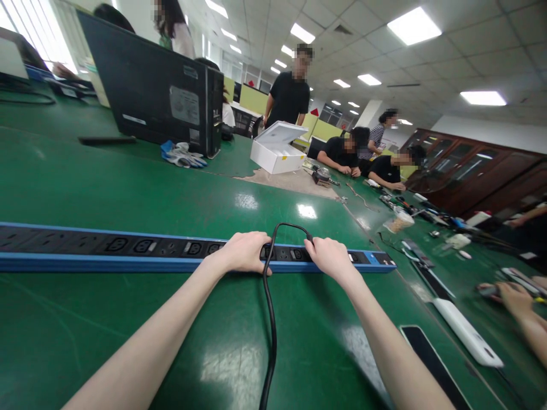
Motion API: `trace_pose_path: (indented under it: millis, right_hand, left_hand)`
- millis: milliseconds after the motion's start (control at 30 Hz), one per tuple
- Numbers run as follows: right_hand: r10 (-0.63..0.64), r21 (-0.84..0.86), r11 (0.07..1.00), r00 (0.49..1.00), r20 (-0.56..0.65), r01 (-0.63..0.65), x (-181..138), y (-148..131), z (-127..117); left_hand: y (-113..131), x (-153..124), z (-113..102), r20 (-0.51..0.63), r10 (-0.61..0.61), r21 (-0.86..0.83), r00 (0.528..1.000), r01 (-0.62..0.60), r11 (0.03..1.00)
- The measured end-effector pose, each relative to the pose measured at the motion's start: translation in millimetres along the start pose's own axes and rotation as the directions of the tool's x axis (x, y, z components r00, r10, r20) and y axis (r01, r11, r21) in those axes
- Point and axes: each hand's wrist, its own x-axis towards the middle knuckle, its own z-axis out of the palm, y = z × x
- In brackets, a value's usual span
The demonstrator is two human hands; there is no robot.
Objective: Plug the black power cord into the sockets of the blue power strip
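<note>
A long blue power strip with black sockets lies across the green table in front of me. My left hand is wrapped over the strip near its middle, thumb on the near side. Farther right, my right hand pinches the plug end of a black power cord just above the strip's sockets. From there the cord arches left past my left fingertips and runs down toward me. Whether the plug sits in a socket is hidden by my right hand.
A black computer tower stands at the back left, with work gloves beside it. An open white box is behind the strip. To the right lie a phone, a white power strip and scattered parts. Several people are around the table.
</note>
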Motion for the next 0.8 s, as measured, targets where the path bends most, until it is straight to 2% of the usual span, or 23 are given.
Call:
trace_pose_path:
  millis: [100,267,500,667,800]
  right_hand:
    - [-0.019,0.008,1.000,1.000,0.017,0.019,-1,-1,1]
    - [0.065,0.008,0.998,0.996,-0.059,-0.065,-7,-6,3]
    - [0.014,-0.036,0.999,0.998,0.063,-0.012,-5,-9,-13]
    - [0.080,-0.075,0.994,0.997,-0.021,-0.081,-11,-16,-11]
    - [0.025,-0.033,0.999,1.000,0.017,-0.025,-4,-12,-8]
  left_hand:
    - [0,0,0,0.001,-0.005,-0.006,1.000,0.005,1.000]
    - [1,-1,0,0.006,-0.016,-0.010,1.000,0.016,1.000]
    - [4,-4,-3,-0.007,-0.008,-0.016,1.000,0.008,1.000]
    - [5,-5,-4,0.003,-0.010,-0.014,1.000,0.010,1.000]
    - [5,-5,-4,0.000,-0.019,-0.015,1.000,0.019,1.000]
